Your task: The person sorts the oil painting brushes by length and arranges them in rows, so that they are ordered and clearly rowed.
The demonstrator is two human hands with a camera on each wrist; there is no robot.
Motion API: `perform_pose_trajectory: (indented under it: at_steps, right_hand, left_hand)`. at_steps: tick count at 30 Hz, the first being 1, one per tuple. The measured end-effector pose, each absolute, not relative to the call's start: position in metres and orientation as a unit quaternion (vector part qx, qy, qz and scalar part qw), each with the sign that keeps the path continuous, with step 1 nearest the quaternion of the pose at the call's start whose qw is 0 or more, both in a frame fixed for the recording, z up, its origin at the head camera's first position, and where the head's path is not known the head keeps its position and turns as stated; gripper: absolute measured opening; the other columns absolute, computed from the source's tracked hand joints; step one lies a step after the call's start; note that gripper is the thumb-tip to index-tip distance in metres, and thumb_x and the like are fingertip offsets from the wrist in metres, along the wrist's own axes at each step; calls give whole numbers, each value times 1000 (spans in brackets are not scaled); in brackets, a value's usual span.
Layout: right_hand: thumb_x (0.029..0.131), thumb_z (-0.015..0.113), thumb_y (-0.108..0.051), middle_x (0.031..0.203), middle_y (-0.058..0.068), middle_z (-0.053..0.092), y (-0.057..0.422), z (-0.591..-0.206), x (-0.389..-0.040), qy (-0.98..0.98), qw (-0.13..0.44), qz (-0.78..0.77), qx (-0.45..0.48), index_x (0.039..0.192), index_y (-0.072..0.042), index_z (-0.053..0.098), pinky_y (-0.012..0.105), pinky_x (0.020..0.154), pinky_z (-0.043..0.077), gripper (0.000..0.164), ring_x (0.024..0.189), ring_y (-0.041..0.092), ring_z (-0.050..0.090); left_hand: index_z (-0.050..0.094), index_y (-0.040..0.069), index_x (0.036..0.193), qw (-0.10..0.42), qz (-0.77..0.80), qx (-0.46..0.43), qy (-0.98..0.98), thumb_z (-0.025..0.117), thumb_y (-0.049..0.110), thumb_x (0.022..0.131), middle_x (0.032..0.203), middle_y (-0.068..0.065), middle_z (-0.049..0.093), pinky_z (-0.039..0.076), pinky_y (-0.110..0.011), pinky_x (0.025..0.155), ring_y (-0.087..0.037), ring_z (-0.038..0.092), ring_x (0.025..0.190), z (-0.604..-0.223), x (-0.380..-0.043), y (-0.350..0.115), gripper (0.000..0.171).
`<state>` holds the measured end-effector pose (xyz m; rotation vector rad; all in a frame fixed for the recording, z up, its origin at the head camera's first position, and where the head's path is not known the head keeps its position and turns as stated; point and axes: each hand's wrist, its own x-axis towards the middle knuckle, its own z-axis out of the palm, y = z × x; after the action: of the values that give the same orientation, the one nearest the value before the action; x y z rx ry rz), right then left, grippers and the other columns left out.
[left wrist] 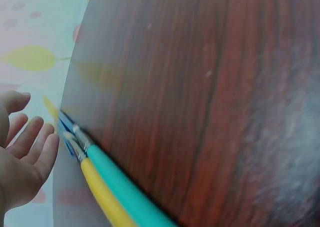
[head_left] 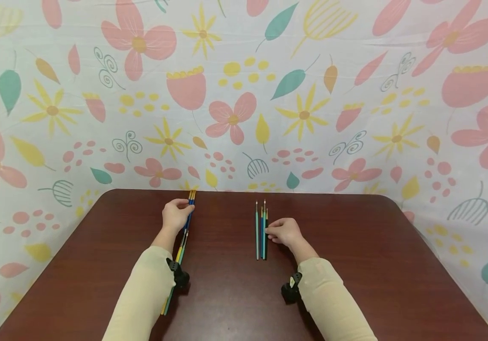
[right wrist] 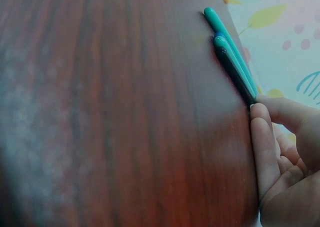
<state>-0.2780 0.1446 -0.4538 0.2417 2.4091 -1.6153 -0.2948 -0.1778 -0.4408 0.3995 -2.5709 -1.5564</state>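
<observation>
At the table's far left, blue paintbrushes (head_left: 192, 199) lie side by side, their yellowish tips at the back edge. My left hand (head_left: 175, 215) is beside them; in the left wrist view its fingers look relaxed and apart from the brushes. Nearer lie a yellow paintbrush (left wrist: 102, 189) and a teal paintbrush (left wrist: 125, 192), partly hidden by my left forearm in the head view. Right of centre, my right hand (head_left: 285, 232) pinches a black paintbrush (right wrist: 234, 73) between thumb and forefinger. Against it lie a blue paintbrush (head_left: 262, 237) and two teal ones, the leftmost teal paintbrush (head_left: 257, 237) slightly apart.
Everything lies on a dark reddish-brown wooden table (head_left: 227, 298) with rounded back corners. Behind its back edge hangs a white cloth (head_left: 235, 57) printed with flowers and leaves. Black wrist cameras sit on both cream sleeves.
</observation>
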Motion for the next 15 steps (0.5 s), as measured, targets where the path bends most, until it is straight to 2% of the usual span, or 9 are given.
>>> perform_pose_trajectory:
  at_steps: [15]
  right_hand:
    - [83,71,-11,77,9,65,145,-454,-278,819,115,-556,86,98,4,68,26,62,57,21,63,11,63]
  left_hand:
    - [62,4,121,79,-525,75,-844,64,23,89,117,-14,64,50,-45,88,-30,58,109,-439,-290,-150,38]
